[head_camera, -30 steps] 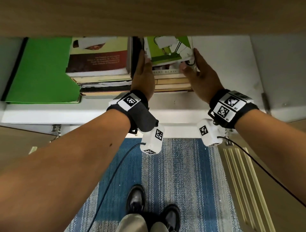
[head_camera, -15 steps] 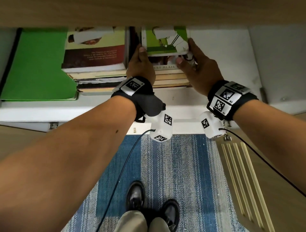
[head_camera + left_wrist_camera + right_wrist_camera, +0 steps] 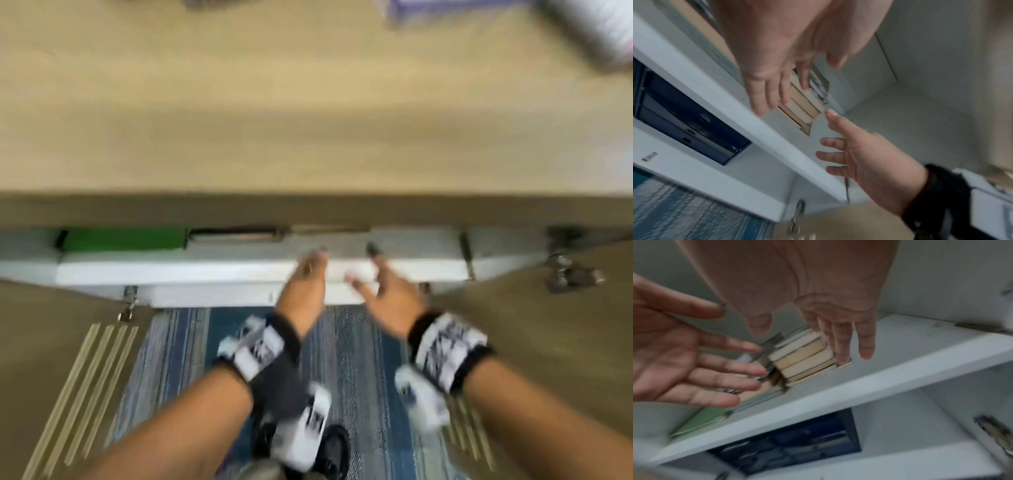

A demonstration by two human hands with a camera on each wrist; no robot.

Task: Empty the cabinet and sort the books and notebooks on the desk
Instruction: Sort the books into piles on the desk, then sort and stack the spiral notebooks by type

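Both hands hang open and hold nothing in front of the cabinet's upper shelf (image 3: 205, 270). In the blurred head view my left hand (image 3: 308, 274) and right hand (image 3: 370, 270) reach toward the shelf edge, fingers spread. A stack of books (image 3: 805, 360) with cream page edges lies on that shelf, just beyond the fingertips. The left wrist view shows the same stack (image 3: 803, 107) between my left hand (image 3: 766, 94) and right hand (image 3: 838, 146). Left of the stack lies a green folder (image 3: 123, 238).
The wooden desk top (image 3: 308, 102) fills the upper head view, with blurred white (image 3: 589, 27) and purple (image 3: 445, 10) things at its far right. Dark blue binders (image 3: 797, 443) lie on the lower shelf. Open cabinet doors (image 3: 51, 342) flank a blue carpet (image 3: 342, 342).
Both hands have let go of the green-and-white booklet and drawn back toward the shelf's front edge, fingers spread. The head view has swung up over the desk top and is blurred.
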